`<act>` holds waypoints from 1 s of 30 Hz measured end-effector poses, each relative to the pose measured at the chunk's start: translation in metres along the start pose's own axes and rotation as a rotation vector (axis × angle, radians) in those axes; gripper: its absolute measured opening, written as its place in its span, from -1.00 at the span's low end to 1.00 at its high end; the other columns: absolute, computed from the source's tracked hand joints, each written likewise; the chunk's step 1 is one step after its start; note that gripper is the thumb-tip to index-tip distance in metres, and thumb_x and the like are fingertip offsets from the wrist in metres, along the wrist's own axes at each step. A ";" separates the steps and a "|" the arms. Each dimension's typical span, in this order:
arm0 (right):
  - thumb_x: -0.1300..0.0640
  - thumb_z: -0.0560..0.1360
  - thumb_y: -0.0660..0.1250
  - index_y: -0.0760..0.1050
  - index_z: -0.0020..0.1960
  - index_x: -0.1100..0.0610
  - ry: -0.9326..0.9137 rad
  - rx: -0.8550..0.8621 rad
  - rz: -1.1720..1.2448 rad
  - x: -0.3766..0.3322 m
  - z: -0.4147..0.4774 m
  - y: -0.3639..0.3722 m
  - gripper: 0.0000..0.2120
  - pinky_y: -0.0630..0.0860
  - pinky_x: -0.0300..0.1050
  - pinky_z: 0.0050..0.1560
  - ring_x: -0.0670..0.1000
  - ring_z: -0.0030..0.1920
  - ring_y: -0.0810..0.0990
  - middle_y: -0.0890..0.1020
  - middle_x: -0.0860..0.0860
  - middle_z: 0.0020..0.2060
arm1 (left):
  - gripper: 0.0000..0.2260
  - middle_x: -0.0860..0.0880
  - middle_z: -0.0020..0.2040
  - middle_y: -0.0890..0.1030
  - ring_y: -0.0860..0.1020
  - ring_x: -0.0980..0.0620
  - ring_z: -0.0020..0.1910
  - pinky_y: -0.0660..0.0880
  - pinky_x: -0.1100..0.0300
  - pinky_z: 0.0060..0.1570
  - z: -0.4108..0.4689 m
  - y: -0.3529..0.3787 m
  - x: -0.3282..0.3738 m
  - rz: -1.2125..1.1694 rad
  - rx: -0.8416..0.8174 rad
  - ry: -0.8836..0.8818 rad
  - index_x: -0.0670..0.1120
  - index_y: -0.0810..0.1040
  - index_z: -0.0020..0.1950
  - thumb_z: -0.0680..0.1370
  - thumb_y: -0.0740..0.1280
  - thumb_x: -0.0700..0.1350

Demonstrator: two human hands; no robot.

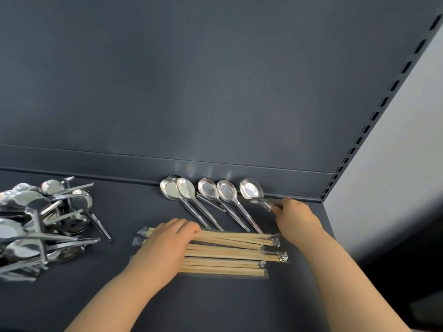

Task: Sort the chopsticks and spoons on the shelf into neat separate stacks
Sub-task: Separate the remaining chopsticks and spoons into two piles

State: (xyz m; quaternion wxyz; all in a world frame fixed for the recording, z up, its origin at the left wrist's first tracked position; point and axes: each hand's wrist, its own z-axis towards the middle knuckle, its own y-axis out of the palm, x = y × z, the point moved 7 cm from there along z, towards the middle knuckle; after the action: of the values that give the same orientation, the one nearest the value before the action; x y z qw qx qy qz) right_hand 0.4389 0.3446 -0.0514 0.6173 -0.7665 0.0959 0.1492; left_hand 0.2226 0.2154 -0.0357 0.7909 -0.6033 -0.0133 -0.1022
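Chopsticks are lying stacked on the shelf under the left hand, its grip open, while the right hand is pinching a spoon by its handle, ending the row of spoons.

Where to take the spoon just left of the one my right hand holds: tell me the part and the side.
Grip the spoon by its slim handle, near the free end by the chopsticks, pinching from above on the near side. Its bowl lies face up against the shelf's back lip, crowded by neighbours, probably hard to pinch.
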 end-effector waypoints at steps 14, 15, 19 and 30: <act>0.03 0.61 0.07 0.34 -0.13 0.08 -0.191 0.043 0.162 -0.020 -0.054 -0.006 -0.80 0.37 -0.12 -0.31 0.07 -0.30 0.43 0.51 0.02 -0.28 | -0.78 0.11 -0.11 0.50 0.49 0.04 -0.07 0.40 0.15 -0.06 0.002 0.016 0.007 0.002 -0.207 -0.027 0.00 0.57 -0.06 0.46 0.38 0.13; 0.01 0.61 0.07 0.34 -0.14 0.07 -0.196 0.046 0.171 -0.021 -0.056 -0.008 -0.79 0.37 -0.12 -0.31 0.06 -0.31 0.44 0.52 0.02 -0.29 | -0.79 0.10 -0.24 0.52 0.52 0.02 -0.20 0.43 0.13 -0.18 0.002 0.013 0.009 0.065 -0.164 0.023 -0.01 0.56 -0.20 0.38 0.46 0.10; -0.04 0.59 0.13 0.30 -0.28 -0.01 -0.236 0.024 0.205 -0.028 -0.061 -0.016 -0.72 0.36 -0.12 -0.35 -0.01 -0.39 0.42 0.47 -0.04 -0.38 | -0.74 0.09 -0.42 0.44 0.44 0.01 -0.41 0.24 0.14 -0.22 -0.007 -0.003 0.016 0.209 -0.044 0.139 -0.01 0.47 -0.29 0.29 0.56 -0.10; -0.04 0.53 0.23 0.42 -0.25 -0.04 -0.294 0.022 0.307 -0.103 -0.084 0.001 -0.80 0.35 -0.17 -0.35 -0.07 -0.38 0.44 0.53 -0.09 -0.40 | -0.77 0.09 -0.37 0.46 0.47 0.01 -0.44 0.37 0.16 -0.48 -0.061 -0.057 -0.046 0.216 0.123 0.121 0.03 0.55 -0.19 0.51 0.13 0.03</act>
State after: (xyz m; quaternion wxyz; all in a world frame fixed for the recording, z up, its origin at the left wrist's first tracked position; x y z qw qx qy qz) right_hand 0.3512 0.2590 -0.0004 0.6029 -0.7061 0.1219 0.3507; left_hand 0.1613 0.1492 -0.0050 0.8322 -0.5441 0.0933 -0.0518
